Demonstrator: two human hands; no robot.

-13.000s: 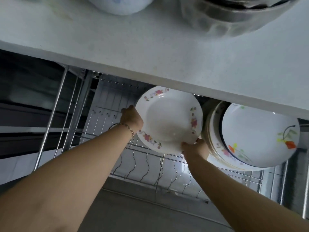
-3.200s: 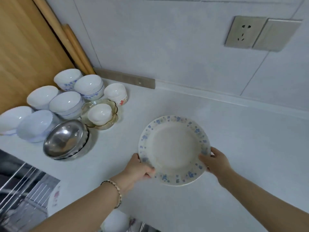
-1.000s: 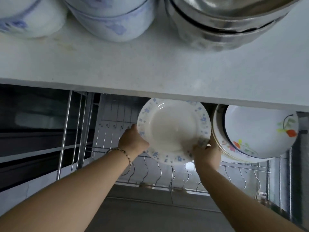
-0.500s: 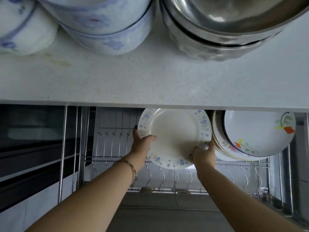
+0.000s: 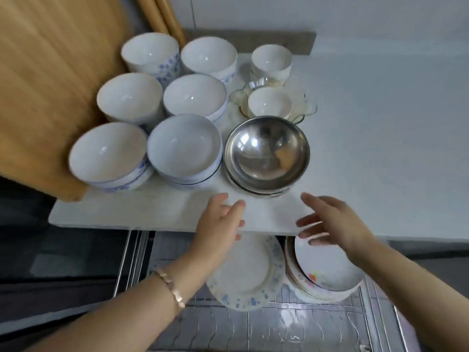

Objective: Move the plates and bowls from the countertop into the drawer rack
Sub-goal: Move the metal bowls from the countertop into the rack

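Left hand (image 5: 220, 224) and right hand (image 5: 330, 221) empty, grip spread, hovering over tabletop (image 5: 380, 148) edge. Blue-flowered plate (image 5: 250, 275) upright in drawer rack (image 5: 291, 329) beside plate stack (image 5: 327, 273). Steel bowls (image 5: 266, 153), white bowls (image 5: 182, 148) on tabletop.

White bowls (image 5: 186, 148) and steel bowl (image 5: 266, 153) clustered upright on the surface (image 5: 380, 148), blue-flowered plate (image 5: 247, 275) standing on edge in drawer rack (image 5: 291, 329) beside stacked plates (image 5: 324, 273)

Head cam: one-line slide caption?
Empty left hand and right hand reach toward steel bowls; blue-flowered plate stands racked below.
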